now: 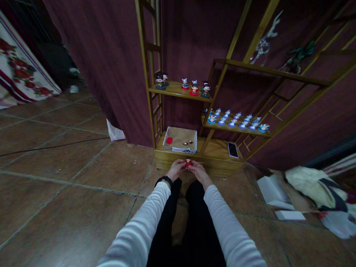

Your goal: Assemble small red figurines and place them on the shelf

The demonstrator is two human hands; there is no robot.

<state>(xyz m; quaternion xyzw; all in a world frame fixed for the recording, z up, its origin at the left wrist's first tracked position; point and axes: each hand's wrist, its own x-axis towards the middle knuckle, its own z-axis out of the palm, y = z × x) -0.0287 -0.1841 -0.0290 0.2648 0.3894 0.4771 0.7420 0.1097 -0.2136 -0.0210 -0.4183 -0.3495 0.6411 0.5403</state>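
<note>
Between my two hands, in front of the shelf's low drawer base, is a small red figurine (188,161) with a dark-topped head. My left hand (176,170) grips it from the left, fingers closed on its side. From the right, my right hand (200,172) pinches it too. Just beyond stands an open shallow cardboard box (180,133). Inside it lie a red disc (169,140) on the left and two small dark-and-tan pieces (185,143) on the right.
A wooden display shelf (178,89) rises ahead, carrying red and dark figurines (194,89) and several blue-white figurines (233,121). A phone (233,150) lies on the base. White boxes (274,191) and a plastic bag (340,222) rest on the floor at right. A cable (55,146) crosses the left floor.
</note>
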